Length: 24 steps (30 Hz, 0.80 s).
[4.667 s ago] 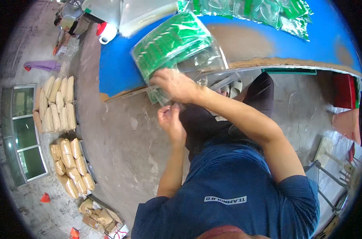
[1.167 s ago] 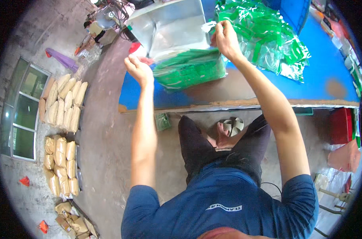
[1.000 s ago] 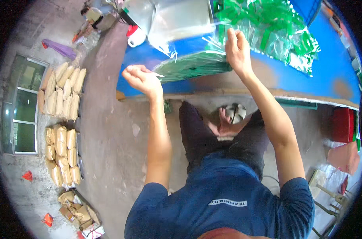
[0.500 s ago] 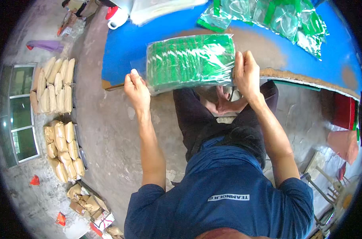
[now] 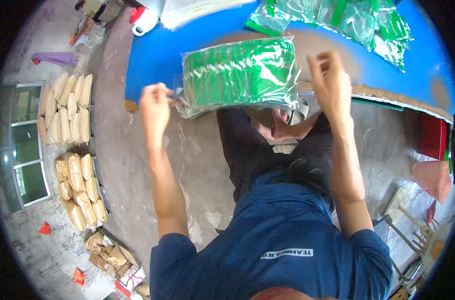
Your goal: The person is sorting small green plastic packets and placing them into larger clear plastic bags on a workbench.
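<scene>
Clear bag (image 5: 240, 72) appears filled with green packets (image 5: 215, 82); closure unconfirmed. Right hand (image 5: 331, 82) empty, fingers parted; left hand (image 5: 155, 107) blurred, grip unclear. Loose packets (image 5: 355, 22) remain on table (image 5: 157, 57).

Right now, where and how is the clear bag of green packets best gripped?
Take the clear bag by its short ends, probably left hand from the left, right hand from the right: it runs longest sideways, with loose film at both ends.
</scene>
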Each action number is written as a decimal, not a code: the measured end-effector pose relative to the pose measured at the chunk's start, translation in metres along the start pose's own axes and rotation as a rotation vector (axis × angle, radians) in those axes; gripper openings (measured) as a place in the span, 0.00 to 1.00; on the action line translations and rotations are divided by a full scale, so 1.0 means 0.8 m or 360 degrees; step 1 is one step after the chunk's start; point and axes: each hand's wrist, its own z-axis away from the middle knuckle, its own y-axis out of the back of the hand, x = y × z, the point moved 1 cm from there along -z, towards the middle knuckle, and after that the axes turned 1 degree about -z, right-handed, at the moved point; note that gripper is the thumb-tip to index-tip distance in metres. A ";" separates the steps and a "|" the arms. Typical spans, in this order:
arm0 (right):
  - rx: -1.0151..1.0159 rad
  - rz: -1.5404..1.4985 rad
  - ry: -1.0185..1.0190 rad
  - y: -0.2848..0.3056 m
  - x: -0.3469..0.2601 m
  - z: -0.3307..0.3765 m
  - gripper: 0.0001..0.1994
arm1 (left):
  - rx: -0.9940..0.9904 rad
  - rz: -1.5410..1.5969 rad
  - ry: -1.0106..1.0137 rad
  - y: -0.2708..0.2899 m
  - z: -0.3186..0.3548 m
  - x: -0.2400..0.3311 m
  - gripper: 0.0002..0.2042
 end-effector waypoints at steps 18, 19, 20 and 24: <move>-0.0282 -0.0512 0.0471 -0.083 -0.028 -0.003 0.38 | 0.0501 0.1043 0.0284 -0.163 0.132 -0.042 0.34; -0.0456 -0.0568 0.0466 -0.086 -0.033 -0.004 0.36 | 0.0409 0.1259 0.0278 -0.166 0.127 -0.051 0.36; -0.0434 -0.0632 0.0554 -0.092 -0.038 -0.001 0.34 | 0.0351 0.1327 0.0314 -0.165 0.122 -0.064 0.38; -0.0755 -0.0595 0.0418 -0.081 -0.037 0.036 0.32 | 0.0051 0.1692 0.0661 -0.159 0.150 -0.061 0.39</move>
